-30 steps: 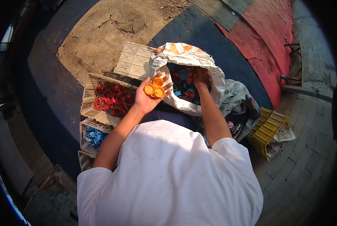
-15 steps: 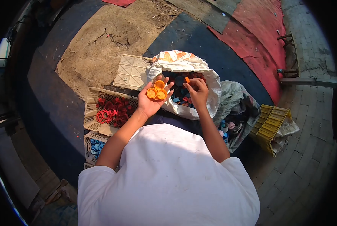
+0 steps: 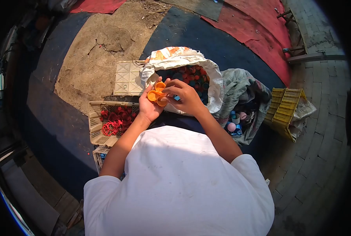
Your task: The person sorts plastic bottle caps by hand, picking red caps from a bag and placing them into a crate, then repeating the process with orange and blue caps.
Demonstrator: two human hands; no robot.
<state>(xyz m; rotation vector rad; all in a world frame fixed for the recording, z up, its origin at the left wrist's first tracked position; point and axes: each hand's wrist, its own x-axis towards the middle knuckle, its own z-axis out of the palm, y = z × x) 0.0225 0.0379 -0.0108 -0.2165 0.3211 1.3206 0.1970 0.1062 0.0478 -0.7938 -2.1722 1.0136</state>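
Observation:
My left hand [image 3: 149, 109] is palm up, with fingers curled around three orange bottle caps [image 3: 153, 95], their hollow sides showing. My right hand [image 3: 188, 100] reaches across from the right, and its bent fingertips meet the caps in the left palm. Its fingers are pinched together, and the cap between them is mostly hidden. Just beyond both hands gapes a white woven sack [image 3: 214, 84] with its rim rolled back. Inside lie many red, orange and blue bottle caps [image 3: 191, 74].
To the left, a beige crate [image 3: 95, 129] holds red plastic pieces [image 3: 118, 120], with another crate [image 3: 100, 151] nearer me. A beige lattice panel [image 3: 126, 78] lies beyond. On the right are a grey-green sack [image 3: 238, 88] with mixed items and a yellow crate [image 3: 283, 112].
My right hand has moved left from over the sack, carrying an orange cap to the caps in my left hand. The left hand's fingers have curled in from being spread.

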